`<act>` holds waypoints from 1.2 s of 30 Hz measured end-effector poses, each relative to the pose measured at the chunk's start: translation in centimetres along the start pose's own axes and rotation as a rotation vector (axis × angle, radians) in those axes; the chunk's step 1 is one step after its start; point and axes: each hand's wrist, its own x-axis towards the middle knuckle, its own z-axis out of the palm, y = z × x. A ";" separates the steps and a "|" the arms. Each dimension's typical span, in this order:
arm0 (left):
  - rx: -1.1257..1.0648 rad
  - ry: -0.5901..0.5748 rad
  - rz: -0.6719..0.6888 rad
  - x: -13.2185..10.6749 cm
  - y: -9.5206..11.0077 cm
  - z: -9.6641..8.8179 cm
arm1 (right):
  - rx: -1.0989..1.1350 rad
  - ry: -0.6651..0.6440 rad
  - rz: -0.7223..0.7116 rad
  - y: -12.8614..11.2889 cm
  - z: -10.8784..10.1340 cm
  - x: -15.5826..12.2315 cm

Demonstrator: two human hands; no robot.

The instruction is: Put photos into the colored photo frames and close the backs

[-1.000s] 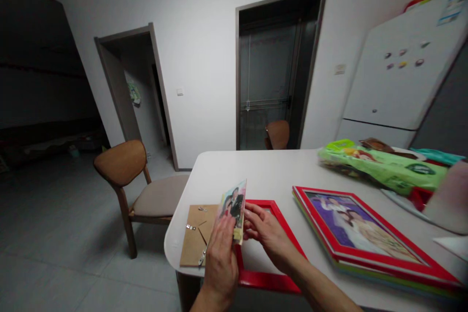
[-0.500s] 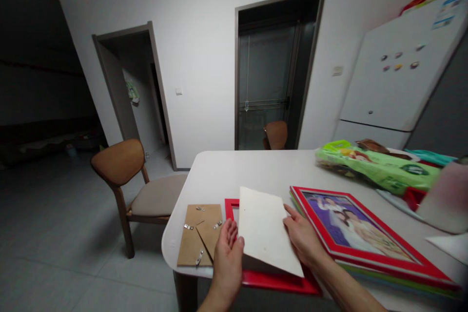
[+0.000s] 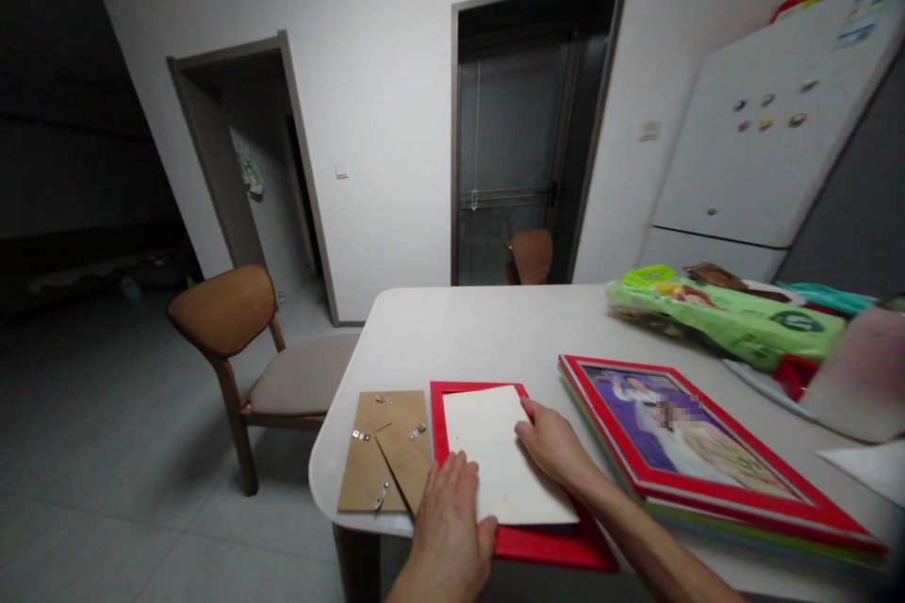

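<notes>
A blank white sheet of stiff paper (image 3: 505, 452) lies over a red picture frame (image 3: 558, 546), slightly askew to it. My left hand (image 3: 452, 518) rests with fingers stretched on the sheet's lower left edge and the frame's left side. My right hand (image 3: 555, 443) pinches the sheet's right edge near its upper corner, thumb on top. Left of the frame lies a brown backing board (image 3: 364, 462) with metal turn clips and a slanted strut; my left hand hides part of it.
Right of my hands lies a red-framed wedding photo (image 3: 679, 433) on a stack of frames. Behind it are a green plastic package (image 3: 742, 316) and a pinkish container (image 3: 863, 377). A wooden chair (image 3: 226, 311) stands left of the white table (image 3: 452, 330).
The sheet has come down onto the red frame and moved left. My left hand has turned palm down onto its edge. My right hand has moved left with it.
</notes>
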 end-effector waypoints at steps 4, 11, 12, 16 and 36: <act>0.032 -0.016 0.005 0.0 0.2 -0.1 | -0.281 0.060 -0.026 -0.5 0.4 -0.8; 0.019 0.081 0.053 -2.1 -2.7 -1.7 | -0.371 0.134 -0.074 -0.3 1.0 -1.4; 0.035 0.085 0.017 -2.6 -3.7 -2.3 | -0.343 0.121 -0.095 -0.8 1.0 -1.6; 0.168 0.065 -0.242 -4.3 -8.0 -4.4 | -0.169 -0.034 -0.286 -5.4 1.8 -3.7; 0.147 0.281 0.152 -1.9 -3.6 -1.8 | 0.064 -0.191 -0.325 -3.5 -2.1 -6.7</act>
